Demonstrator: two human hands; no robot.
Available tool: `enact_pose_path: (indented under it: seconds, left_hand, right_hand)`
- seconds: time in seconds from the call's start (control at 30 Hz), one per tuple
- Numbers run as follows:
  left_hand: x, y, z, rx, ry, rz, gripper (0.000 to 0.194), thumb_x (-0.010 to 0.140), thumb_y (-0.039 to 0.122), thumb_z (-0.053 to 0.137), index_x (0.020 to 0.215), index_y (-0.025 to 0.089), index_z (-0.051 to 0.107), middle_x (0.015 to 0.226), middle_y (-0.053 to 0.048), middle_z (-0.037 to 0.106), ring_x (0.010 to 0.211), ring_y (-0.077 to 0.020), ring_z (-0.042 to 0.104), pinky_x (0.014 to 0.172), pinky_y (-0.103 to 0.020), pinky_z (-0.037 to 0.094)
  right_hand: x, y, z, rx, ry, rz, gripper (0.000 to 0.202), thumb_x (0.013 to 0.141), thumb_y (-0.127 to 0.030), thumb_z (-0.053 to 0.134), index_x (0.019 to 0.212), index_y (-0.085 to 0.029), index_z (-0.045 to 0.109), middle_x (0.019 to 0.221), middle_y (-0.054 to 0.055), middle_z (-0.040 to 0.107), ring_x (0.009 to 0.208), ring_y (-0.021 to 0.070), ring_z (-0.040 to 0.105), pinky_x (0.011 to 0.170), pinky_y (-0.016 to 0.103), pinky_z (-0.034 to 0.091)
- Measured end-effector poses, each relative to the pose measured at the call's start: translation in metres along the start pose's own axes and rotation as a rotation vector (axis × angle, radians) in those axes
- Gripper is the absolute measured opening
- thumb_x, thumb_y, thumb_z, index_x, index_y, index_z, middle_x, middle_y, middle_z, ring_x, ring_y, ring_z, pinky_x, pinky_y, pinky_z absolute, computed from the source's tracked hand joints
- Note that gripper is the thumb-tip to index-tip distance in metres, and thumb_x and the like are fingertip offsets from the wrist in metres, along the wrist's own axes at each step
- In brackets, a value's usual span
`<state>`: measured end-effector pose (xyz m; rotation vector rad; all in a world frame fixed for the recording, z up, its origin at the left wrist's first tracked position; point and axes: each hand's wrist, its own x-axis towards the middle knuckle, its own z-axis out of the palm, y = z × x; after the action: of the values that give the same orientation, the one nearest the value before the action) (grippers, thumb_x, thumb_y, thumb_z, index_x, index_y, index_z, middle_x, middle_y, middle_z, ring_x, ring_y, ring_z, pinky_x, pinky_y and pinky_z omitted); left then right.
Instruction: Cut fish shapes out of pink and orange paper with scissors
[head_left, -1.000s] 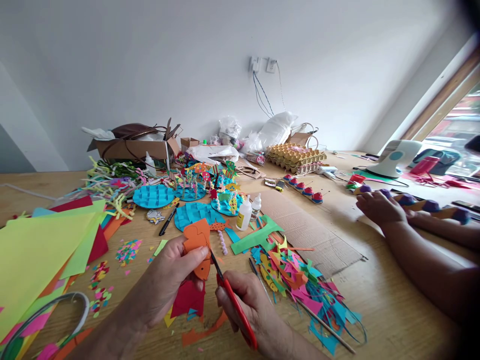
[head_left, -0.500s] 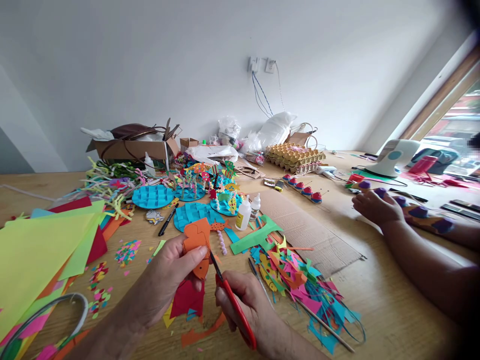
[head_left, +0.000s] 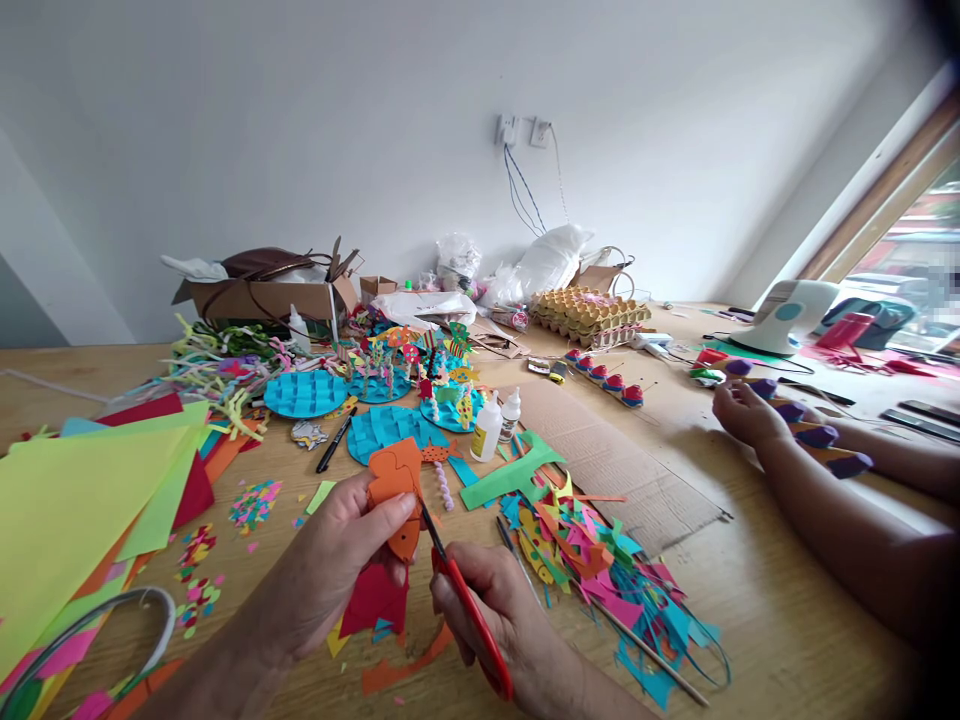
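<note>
My left hand (head_left: pixel 337 555) pinches a piece of orange paper (head_left: pixel 394 472) with a fish shape drawn on it in dark line, thumb on top. In my right hand (head_left: pixel 501 600) is a pair of scissors (head_left: pixel 480 625) with red handles. The dark blades point up and left, touching the paper's right edge; how far apart they are I cannot tell. Below the paper, a red paper piece (head_left: pixel 379 598) and an orange offcut (head_left: pixel 409 665) lie on the wooden table. Just beyond stands a blue round base (head_left: pixel 367 432) with an orange paper fish (head_left: pixel 437 454) beside it.
Coloured scraps (head_left: pixel 600 570) and a thin stick (head_left: pixel 649 655) lie to my right, near a cardboard sheet (head_left: pixel 622 465). Glue bottles (head_left: pixel 487 428) stand in the middle. Stacked coloured paper (head_left: pixel 82 510) covers the left. At right, another person's hands (head_left: pixel 750 415) hold a purple-tipped egg-carton strip (head_left: pixel 817 435).
The other person's hands have turned and tilted the purple-tipped strip, and the near hand has shifted slightly. My hands, the orange paper and the scissors are almost unmoved.
</note>
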<state>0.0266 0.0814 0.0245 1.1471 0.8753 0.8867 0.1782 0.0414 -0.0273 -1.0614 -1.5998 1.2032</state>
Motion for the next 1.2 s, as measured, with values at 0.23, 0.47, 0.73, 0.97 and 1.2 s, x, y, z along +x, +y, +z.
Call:
enact_pose_path:
  seconds: [0.23, 0.47, 0.73, 0.97, 1.2]
  left_hand:
    - [0.000, -0.001, 0.002, -0.053, 0.016, -0.002, 0.022, 0.070, 0.036, 0.066, 0.066, 0.015, 0.057, 0.052, 0.004, 0.058, 0.042, -0.0066, 0.047, 0.041, -0.016, 0.040]
    - [-0.002, -0.001, 0.006, -0.121, 0.037, 0.005, 0.023, 0.066, 0.035, 0.071, 0.064, 0.015, 0.059, 0.050, 0.005, 0.056, 0.043, -0.0057, 0.045, 0.040, -0.014, 0.038]
    - [-0.002, -0.005, 0.007, -0.107, 0.018, -0.026, 0.022, 0.069, 0.037, 0.068, 0.070, 0.016, 0.061, 0.055, 0.003, 0.058, 0.048, -0.0081, 0.048, 0.045, -0.018, 0.042]
    - [-0.002, -0.004, 0.008, -0.101, 0.020, -0.018, 0.023, 0.068, 0.037, 0.069, 0.067, 0.016, 0.060, 0.052, 0.003, 0.058, 0.045, -0.0080, 0.047, 0.043, -0.018, 0.040]
    - [-0.002, -0.004, 0.008, -0.112, 0.004, -0.009, 0.021, 0.071, 0.036, 0.068, 0.070, 0.016, 0.060, 0.055, 0.004, 0.058, 0.048, -0.0080, 0.048, 0.044, -0.017, 0.041]
  right_hand:
    - [0.000, 0.001, 0.002, 0.030, 0.012, -0.005, 0.035, 0.085, -0.039, 0.049, 0.058, -0.017, 0.044, 0.050, -0.006, 0.034, 0.045, 0.0066, 0.030, 0.041, 0.017, 0.025]
    - [0.000, -0.001, 0.002, 0.045, 0.003, 0.000, 0.032, 0.085, -0.034, 0.049, 0.058, -0.017, 0.045, 0.045, -0.006, 0.041, 0.041, 0.0061, 0.034, 0.041, 0.017, 0.028]
    - [0.000, -0.009, 0.002, 0.027, 0.032, -0.017, 0.045, 0.085, -0.053, 0.045, 0.057, -0.017, 0.046, 0.042, -0.006, 0.040, 0.041, 0.0073, 0.034, 0.040, 0.018, 0.026]
    - [-0.002, -0.004, 0.001, 0.012, 0.025, 0.021, 0.049, 0.083, -0.060, 0.044, 0.059, -0.017, 0.047, 0.041, -0.006, 0.039, 0.040, 0.0071, 0.032, 0.038, 0.018, 0.024]
    - [-0.002, -0.003, 0.002, -0.012, 0.019, 0.049, 0.050, 0.082, -0.062, 0.045, 0.059, -0.018, 0.045, 0.042, -0.006, 0.037, 0.040, 0.0073, 0.031, 0.038, 0.018, 0.023]
